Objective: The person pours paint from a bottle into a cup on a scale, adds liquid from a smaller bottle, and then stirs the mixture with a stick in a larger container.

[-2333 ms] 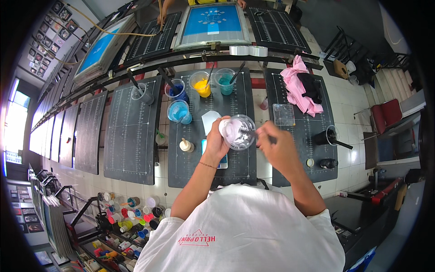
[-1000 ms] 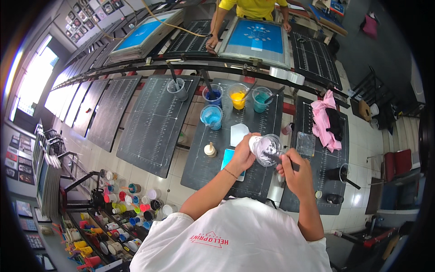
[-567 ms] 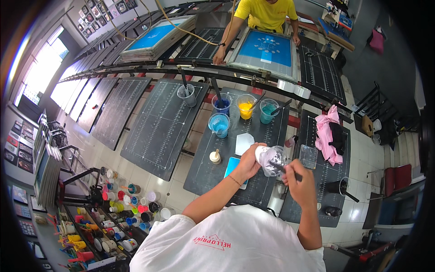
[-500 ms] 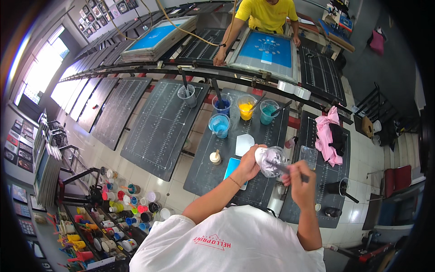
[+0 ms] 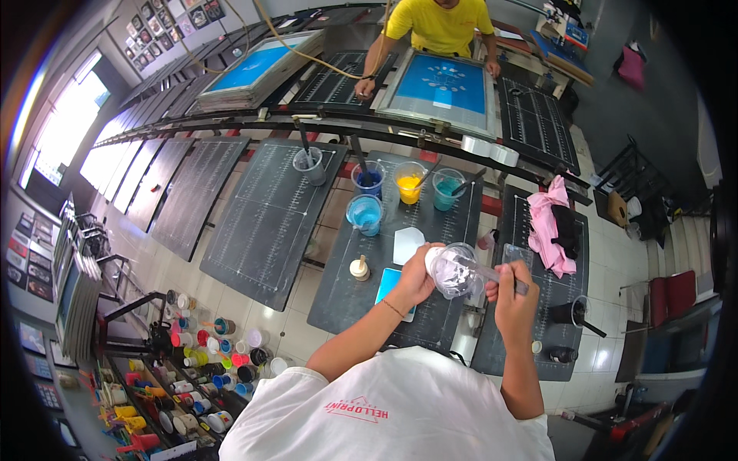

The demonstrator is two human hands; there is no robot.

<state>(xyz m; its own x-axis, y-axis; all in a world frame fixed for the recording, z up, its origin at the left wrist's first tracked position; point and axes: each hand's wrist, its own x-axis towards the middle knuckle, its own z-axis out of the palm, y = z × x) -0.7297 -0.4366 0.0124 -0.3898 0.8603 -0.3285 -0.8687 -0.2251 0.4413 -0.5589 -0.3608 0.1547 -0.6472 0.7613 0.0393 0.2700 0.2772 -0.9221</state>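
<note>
My left hand (image 5: 416,283) is wrapped around a clear plastic cup (image 5: 452,286), tilted so its mouth shows, with pale lilac-white ink smeared inside. From the right, my right hand (image 5: 512,293) grips a greyish spatula (image 5: 487,273) whose far end reaches into the cup. Both hands are above a dark ruled board. Close to my left hand lie a white sheet (image 5: 408,247) and a flat blue-and-white item (image 5: 389,284). A small cream-coloured jar with a stick (image 5: 359,269) stands further left.
Beyond my hands stand cups of light blue (image 5: 364,216), dark blue (image 5: 369,179), yellow (image 5: 410,185) and teal ink (image 5: 445,192). Pink cloth (image 5: 549,230) lies on the right board. Across the rail, a person in yellow (image 5: 438,27) stands behind a blue screen frame (image 5: 442,88).
The spatula has turned in my right hand, its paler blade now lying across the cup's rim. The cup's mouth faces more toward me. The person opposite has straightened slightly.
</note>
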